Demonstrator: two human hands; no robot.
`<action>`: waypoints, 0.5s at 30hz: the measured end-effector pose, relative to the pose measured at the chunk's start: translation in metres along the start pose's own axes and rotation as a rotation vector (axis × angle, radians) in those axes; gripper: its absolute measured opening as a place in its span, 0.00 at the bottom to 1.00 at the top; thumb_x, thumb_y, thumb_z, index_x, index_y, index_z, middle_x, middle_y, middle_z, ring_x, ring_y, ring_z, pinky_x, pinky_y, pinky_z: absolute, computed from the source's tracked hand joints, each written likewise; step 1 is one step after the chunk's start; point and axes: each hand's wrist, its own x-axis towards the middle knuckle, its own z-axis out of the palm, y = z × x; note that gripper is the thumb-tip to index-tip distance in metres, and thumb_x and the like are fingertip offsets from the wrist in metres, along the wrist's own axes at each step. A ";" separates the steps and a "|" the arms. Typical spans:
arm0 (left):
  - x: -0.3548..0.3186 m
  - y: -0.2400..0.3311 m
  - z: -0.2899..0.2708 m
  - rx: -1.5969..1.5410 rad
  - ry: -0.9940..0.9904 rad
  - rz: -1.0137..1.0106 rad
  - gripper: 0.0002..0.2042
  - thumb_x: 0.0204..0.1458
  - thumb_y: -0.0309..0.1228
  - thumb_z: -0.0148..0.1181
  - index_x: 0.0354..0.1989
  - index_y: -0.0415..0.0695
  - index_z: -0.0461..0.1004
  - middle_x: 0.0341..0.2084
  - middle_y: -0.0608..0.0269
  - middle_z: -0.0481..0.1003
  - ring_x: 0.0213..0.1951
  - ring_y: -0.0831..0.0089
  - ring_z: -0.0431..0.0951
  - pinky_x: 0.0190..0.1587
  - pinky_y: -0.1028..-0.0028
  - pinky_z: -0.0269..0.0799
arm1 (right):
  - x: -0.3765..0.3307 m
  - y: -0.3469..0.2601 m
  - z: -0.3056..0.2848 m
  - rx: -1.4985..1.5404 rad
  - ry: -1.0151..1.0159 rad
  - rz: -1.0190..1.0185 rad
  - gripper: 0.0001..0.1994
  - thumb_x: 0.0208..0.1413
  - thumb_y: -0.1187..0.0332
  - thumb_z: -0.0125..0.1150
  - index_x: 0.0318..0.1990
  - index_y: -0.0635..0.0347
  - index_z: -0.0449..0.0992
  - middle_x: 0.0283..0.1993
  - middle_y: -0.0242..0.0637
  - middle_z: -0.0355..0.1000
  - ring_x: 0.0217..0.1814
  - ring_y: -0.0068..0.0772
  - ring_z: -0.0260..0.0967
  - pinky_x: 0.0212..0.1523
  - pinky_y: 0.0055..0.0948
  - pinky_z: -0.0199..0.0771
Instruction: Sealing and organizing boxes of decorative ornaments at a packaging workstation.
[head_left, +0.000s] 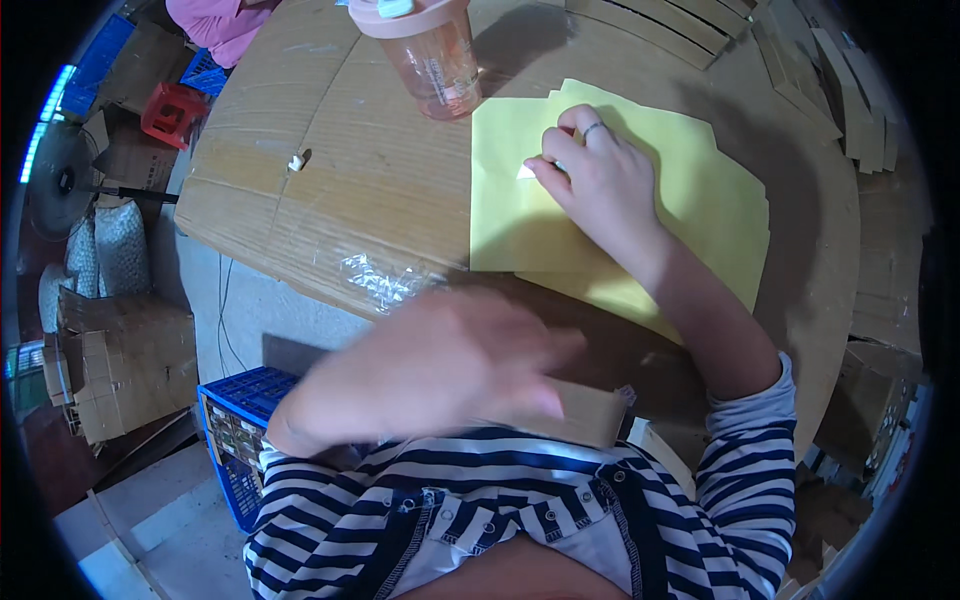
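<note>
My right hand [595, 170] rests on a stack of yellow paper sheets [520, 220] lying on the cardboard-covered table [300, 210]. Its fingers are curled and pinch a small white piece [526, 171] at the sheet's surface; a ring sits on one finger. My left hand [440, 365] is blurred with motion near the table's front edge, close to my striped shirt, fingers spread, holding nothing that I can see. A brown cardboard piece [590, 412] lies just under and to the right of it.
A pink-lidded clear plastic cup [430, 50] stands at the far edge beside the yellow sheets. Flat cardboard strips [660, 25] are stacked at the back right. A blue crate [235, 430] sits on the floor to my left, with cardboard boxes [125, 365] and a red stool [172, 112] beyond.
</note>
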 end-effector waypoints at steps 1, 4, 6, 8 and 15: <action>0.003 -0.025 -0.009 -0.067 0.046 -0.130 0.21 0.58 0.43 0.60 0.54 0.42 0.77 0.48 0.58 0.76 0.44 0.63 0.80 0.42 0.68 0.77 | -0.002 0.002 0.000 -0.002 -0.012 0.015 0.10 0.51 0.60 0.69 0.32 0.52 0.74 0.39 0.30 0.68 0.34 0.33 0.73 0.32 0.34 0.75; 0.021 -0.076 -0.011 0.004 0.386 -0.472 0.17 0.54 0.31 0.67 0.52 0.40 0.78 0.49 0.55 0.75 0.48 0.58 0.77 0.49 0.65 0.75 | 0.004 -0.004 -0.003 0.100 0.003 0.020 0.12 0.50 0.61 0.72 0.27 0.52 0.73 0.39 0.30 0.69 0.29 0.35 0.73 0.28 0.36 0.73; 0.023 -0.096 0.005 0.093 0.428 -0.415 0.17 0.52 0.31 0.68 0.50 0.41 0.79 0.48 0.55 0.75 0.49 0.57 0.75 0.51 0.64 0.73 | 0.004 -0.003 -0.003 0.100 -0.017 0.023 0.11 0.51 0.61 0.71 0.29 0.53 0.73 0.39 0.30 0.69 0.31 0.34 0.73 0.30 0.35 0.74; 0.024 -0.108 0.012 0.175 0.462 -0.353 0.16 0.51 0.31 0.69 0.48 0.41 0.80 0.47 0.56 0.75 0.50 0.56 0.73 0.54 0.62 0.71 | 0.003 -0.001 -0.002 0.103 -0.058 0.029 0.10 0.52 0.61 0.69 0.33 0.53 0.73 0.39 0.30 0.68 0.34 0.32 0.74 0.33 0.34 0.75; 0.026 -0.107 0.020 0.186 0.493 -0.353 0.16 0.50 0.31 0.69 0.47 0.42 0.80 0.48 0.58 0.74 0.53 0.57 0.70 0.55 0.62 0.70 | 0.003 0.002 -0.005 0.158 -0.097 0.068 0.09 0.53 0.62 0.68 0.33 0.53 0.74 0.39 0.30 0.69 0.33 0.31 0.74 0.31 0.33 0.74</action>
